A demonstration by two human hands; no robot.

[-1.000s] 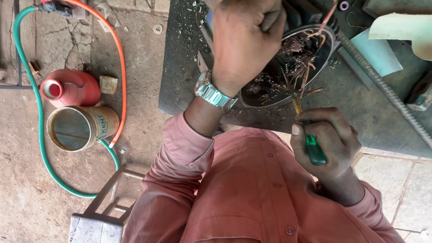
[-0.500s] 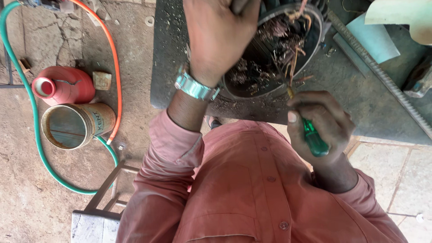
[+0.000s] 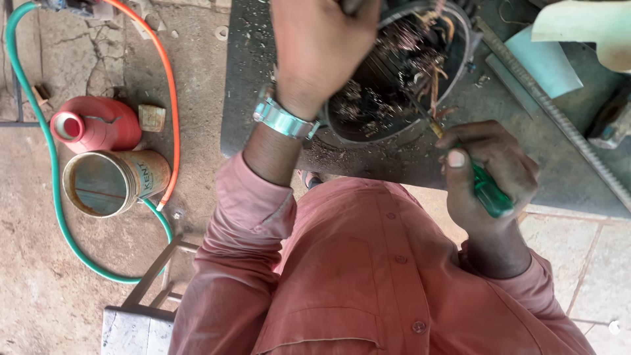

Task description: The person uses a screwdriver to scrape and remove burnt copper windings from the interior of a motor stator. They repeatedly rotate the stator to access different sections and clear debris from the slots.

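A green-handled screwdriver [image 3: 483,190] is grasped in the right hand's [image 3: 490,174] grip, its tip set among the motor housing's [image 3: 394,72] windings; the left hand [image 3: 322,46] is clenched at the housing's rim on the worktop [image 3: 526,131].

Even soft daylight, no glare, sharp w/ slight motion blur.
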